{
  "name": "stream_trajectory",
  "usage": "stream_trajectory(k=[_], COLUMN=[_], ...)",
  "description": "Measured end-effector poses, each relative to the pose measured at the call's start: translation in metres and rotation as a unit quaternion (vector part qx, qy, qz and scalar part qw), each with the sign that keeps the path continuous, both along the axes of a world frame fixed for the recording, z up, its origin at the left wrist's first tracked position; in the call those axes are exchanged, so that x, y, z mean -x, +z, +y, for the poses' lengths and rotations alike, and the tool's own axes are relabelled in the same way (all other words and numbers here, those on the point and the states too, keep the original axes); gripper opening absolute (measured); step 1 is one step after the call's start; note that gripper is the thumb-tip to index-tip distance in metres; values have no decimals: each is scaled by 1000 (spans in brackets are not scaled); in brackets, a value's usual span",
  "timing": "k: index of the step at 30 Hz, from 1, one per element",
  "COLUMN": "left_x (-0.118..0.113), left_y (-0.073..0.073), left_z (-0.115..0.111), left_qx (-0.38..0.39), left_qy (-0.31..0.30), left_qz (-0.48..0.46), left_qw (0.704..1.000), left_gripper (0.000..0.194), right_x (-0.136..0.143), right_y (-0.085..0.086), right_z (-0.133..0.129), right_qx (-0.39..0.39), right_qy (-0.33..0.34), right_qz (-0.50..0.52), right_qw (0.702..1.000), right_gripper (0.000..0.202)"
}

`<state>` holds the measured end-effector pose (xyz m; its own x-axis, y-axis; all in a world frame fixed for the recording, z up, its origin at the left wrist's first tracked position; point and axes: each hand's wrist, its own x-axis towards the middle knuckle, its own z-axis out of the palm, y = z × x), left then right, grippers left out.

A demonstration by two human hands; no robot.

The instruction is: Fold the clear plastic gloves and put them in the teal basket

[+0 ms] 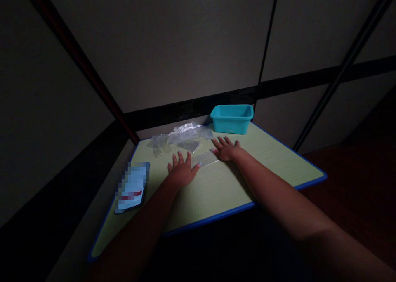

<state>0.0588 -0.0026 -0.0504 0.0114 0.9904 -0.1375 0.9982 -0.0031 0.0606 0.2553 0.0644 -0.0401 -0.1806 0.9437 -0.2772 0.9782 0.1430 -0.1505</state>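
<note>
A clear, flat plastic strip (208, 158) lies on the yellow-green tabletop between my two hands. My left hand (182, 170) is spread palm down, its thumb at the strip's left end. At the other end, my right hand (226, 150) also lies with fingers apart, its thumb touching the strip. Neither hand grips anything. Just beyond them is a heap of crumpled clear plastic bags (188, 134), with a small flat clear packet (189, 145) at its near side. Whether the strip is a bag or a sheet I cannot tell.
A turquoise plastic basket (232, 124) stands at the table's back right. A phone (133, 187) with a lit, blurred screen lies at the left edge. The table (213, 191) has a blue rim, and a panelled wall (185, 47) rises behind it. The room is dim.
</note>
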Motion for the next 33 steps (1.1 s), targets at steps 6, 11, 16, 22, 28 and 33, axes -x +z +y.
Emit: stream_trajectory(k=[6, 11, 16, 22, 28, 33], left_x=[-2, -1, 2, 2, 4, 4], left_y=[2, 4, 9, 5, -3, -3], left_z=[-1, 1, 1, 2, 3, 3], left_qx=[-4, -44, -77, -25, -34, -34], left_qy=[31, 12, -34, -31, -33, -26], left_qz=[2, 14, 27, 8, -12, -10], left_qw=[1000, 999, 996, 999, 999, 999], left_gripper=[75, 68, 57, 59, 60, 57], right_x=[-1, -1, -1, 5, 33, 52], right_y=[-1, 0, 4, 12, 10, 3], right_z=[1, 0, -1, -8, -31, -40], right_qx=[-2, -6, -16, -122, -182, -179], right_qy=[-4, 3, -2, -4, 109, 230], right_qz=[5, 8, 3, 13, 29, 73], right_qw=[1000, 1000, 1000, 992, 977, 954], right_gripper=[67, 67, 66, 60, 58, 56])
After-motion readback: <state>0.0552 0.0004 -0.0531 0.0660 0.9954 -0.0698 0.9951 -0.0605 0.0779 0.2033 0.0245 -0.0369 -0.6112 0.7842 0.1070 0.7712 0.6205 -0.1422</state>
